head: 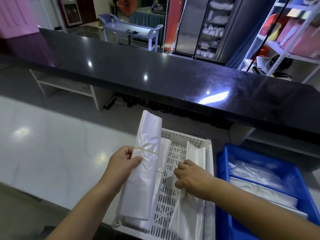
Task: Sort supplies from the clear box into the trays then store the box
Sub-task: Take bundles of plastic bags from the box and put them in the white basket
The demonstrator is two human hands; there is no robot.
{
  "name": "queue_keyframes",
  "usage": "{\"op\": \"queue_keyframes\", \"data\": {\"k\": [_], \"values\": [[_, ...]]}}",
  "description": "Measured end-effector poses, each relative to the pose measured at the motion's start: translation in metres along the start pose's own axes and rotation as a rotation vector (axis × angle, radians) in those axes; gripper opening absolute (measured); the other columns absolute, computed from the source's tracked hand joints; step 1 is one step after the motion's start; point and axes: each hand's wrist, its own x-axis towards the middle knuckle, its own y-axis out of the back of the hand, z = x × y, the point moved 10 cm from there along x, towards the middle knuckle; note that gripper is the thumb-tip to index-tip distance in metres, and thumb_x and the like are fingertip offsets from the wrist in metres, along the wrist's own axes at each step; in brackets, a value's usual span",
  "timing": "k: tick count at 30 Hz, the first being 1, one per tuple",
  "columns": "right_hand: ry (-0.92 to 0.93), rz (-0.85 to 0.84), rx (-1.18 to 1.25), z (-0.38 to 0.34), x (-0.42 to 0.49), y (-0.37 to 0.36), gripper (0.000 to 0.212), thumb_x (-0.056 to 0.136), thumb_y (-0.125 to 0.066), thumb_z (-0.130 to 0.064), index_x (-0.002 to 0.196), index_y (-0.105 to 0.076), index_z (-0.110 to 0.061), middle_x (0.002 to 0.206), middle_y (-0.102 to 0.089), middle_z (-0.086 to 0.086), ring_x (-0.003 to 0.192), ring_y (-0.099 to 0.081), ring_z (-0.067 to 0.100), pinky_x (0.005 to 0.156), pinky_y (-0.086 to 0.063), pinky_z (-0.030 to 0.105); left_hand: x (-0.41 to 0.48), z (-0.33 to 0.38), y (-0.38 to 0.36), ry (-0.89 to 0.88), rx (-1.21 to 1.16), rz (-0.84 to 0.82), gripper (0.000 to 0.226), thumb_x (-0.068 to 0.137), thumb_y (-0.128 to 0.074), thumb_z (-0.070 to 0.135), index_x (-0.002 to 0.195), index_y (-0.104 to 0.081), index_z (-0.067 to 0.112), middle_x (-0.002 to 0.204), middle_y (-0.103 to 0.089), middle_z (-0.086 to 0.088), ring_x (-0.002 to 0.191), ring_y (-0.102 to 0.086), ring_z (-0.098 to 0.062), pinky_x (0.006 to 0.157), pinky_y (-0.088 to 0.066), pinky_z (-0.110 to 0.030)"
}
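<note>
In the head view, the left hand [124, 161] grips a long bundle of white plastic bags [142, 184] at its yellow rubber band [147, 150], thumb on top and fingers curled round the left edge. The bundle lies lengthwise over the left side of the white perforated tray [209, 153], with its far end sticking out past the tray's far rim. The right hand [192, 179] reaches into the middle of the tray with bent fingers on a second bag bundle [188, 217] lying at the near right. I cannot tell whether it pinches the plastic or only touches it, as the fingertips are hidden. A third bundle [195, 153] lies along the tray's far right wall. The tray sits on a pale surface [52, 144]. Just right of it stands a blue tray [223, 170] holding clear bags [251, 172]. A black counter [155, 70] runs across beyond.
</note>
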Motion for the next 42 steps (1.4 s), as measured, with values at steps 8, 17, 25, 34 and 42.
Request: {"op": "queue_keyframes", "data": {"k": [8, 17, 25, 34, 42], "values": [[-0.125, 0.043, -0.001, 0.02, -0.041, 0.018, 0.027, 0.063, -0.08, -0.027, 0.078, -0.058, -0.033, 0.079, -0.057, -0.009, 0.078, -0.052, 0.013, 0.085, -0.049, 0.032, -0.009, -0.018, -0.083, -0.079, 0.446, -0.086, 0.016, 0.076, -0.064, 0.017, 0.079, -0.05, 0.022, 0.068, -0.056, 0.006, 0.057, -0.05, -0.009, 0.052, -0.039, -0.025], [-0.184, 0.037, 0.026, 0.027, -0.056, 0.005, 0.019, 0.073, -0.073, -0.024, 0.087, -0.061, -0.03, 0.086, -0.06, -0.007, 0.087, -0.055, 0.015, 0.09, -0.047, 0.034, -0.038, -0.03, -0.136, -0.529, 1.201, -0.234, 0.057, 0.085, -0.054, 0.013, 0.137, -0.032, 0.022, 0.144, -0.031, -0.002, 0.129, -0.032, -0.023, 0.101, -0.034, -0.031], [-0.129, 0.115, 0.016, 0.02, -0.041, 0.015, 0.024, 0.063, -0.079, -0.021, 0.076, -0.06, -0.029, 0.076, -0.061, -0.009, 0.078, -0.056, 0.014, 0.078, -0.051, 0.03, -0.055, -0.057, -0.177, -0.781, 1.364, -0.696, 0.052, 0.085, -0.038, 0.046, 0.135, -0.036, 0.036, 0.155, -0.022, -0.006, 0.145, -0.002, -0.022, 0.112, 0.01, -0.052], [-0.108, 0.144, 0.107, 0.008, -0.025, 0.004, 0.035, 0.074, -0.066, -0.01, 0.105, -0.057, -0.025, 0.105, -0.062, -0.002, 0.099, -0.056, 0.018, 0.091, -0.048, 0.031, -0.047, -0.057, -0.147, -0.736, 1.395, -0.707, 0.069, 0.088, -0.046, 0.037, 0.148, -0.015, 0.023, 0.158, -0.014, -0.002, 0.146, -0.004, -0.018, 0.115, 0.007, -0.04], [-0.144, 0.227, 0.357, 0.012, -0.019, 0.005, 0.082, 0.07, -0.066, 0.012, 0.138, -0.035, -0.02, 0.138, -0.05, 0.01, 0.121, -0.052, 0.027, 0.095, -0.043, 0.031, -0.046, -0.013, -0.098, -0.574, 1.156, -0.346, 0.032, 0.095, -0.039, 0.026, 0.124, -0.05, 0.033, 0.122, -0.057, 0.011, 0.117, -0.047, -0.011, 0.094, -0.036, -0.026]]}}
